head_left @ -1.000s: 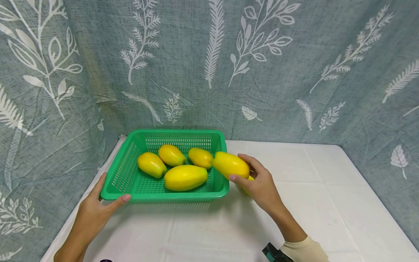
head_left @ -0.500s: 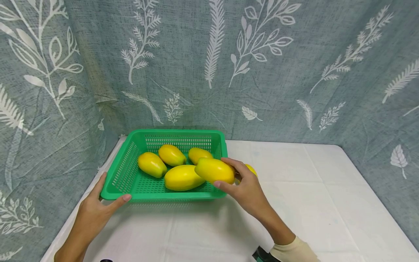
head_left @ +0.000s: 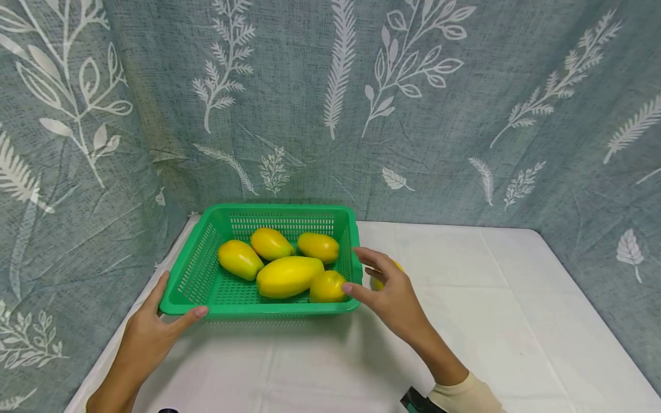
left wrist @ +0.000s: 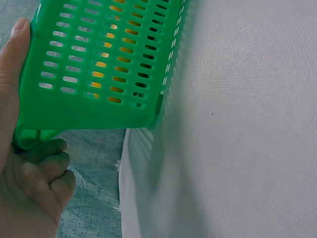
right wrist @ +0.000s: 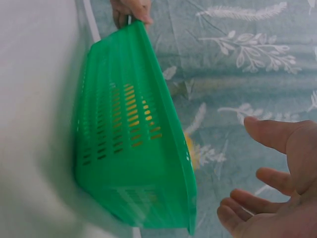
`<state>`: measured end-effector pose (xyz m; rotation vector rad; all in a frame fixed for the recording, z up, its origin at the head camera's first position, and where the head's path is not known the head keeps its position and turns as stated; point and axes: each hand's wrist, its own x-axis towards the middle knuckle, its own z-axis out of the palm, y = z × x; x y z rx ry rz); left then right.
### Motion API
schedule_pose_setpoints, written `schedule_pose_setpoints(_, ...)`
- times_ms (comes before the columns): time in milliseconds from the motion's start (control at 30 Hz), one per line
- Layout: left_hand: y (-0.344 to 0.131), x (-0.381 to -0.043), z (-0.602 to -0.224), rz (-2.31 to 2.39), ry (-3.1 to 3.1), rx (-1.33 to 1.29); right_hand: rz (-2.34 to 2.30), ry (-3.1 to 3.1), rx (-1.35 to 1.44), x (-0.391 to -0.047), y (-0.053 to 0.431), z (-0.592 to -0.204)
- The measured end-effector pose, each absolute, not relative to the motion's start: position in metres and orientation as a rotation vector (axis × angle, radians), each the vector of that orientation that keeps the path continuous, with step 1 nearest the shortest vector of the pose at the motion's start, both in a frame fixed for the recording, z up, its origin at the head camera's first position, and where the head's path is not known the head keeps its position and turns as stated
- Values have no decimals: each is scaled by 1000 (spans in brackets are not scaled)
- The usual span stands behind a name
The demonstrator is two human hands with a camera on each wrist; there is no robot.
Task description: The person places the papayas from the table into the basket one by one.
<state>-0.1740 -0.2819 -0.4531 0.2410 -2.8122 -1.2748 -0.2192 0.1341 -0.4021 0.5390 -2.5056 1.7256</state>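
A green plastic basket (head_left: 268, 308) stands on the white table with several glossy yellow papaya-like fruits inside. My left hand (head_left: 147, 338) grips the basket's front left corner, thumb over the rim and fingers round the outer side; the left wrist view shows this hand (left wrist: 29, 183) at the basket wall (left wrist: 89, 114). Over the right rim, my right hand (head_left: 389, 295) is spread and holds nothing. Its thumb overlaps the nearest fruit (head_left: 326, 288), which lies in the front right corner against a longer fruit (head_left: 289, 277). In the right wrist view, the right hand (right wrist: 282, 183) has its fingers apart.
Another yellow fruit (head_left: 378, 283) lies on the table right of the basket, mostly hidden behind my right hand. A grey-green curtain (head_left: 310, 143) with white leaf prints hangs behind the table and along both sides. White cloth (head_left: 490, 298) covers the tabletop.
My right hand carried a yellow fruit leftward over the right rim and let it go in the front right corner. The longer fruit shifted slightly. My left hand has stayed put.
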Motion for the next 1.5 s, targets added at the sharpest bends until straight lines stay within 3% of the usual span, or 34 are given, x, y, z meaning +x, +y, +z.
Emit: schedule_pose_setpoints(1500,-279,-173,-452,-1297,-2799,254,1635,-2490,304,-235,186,-420)
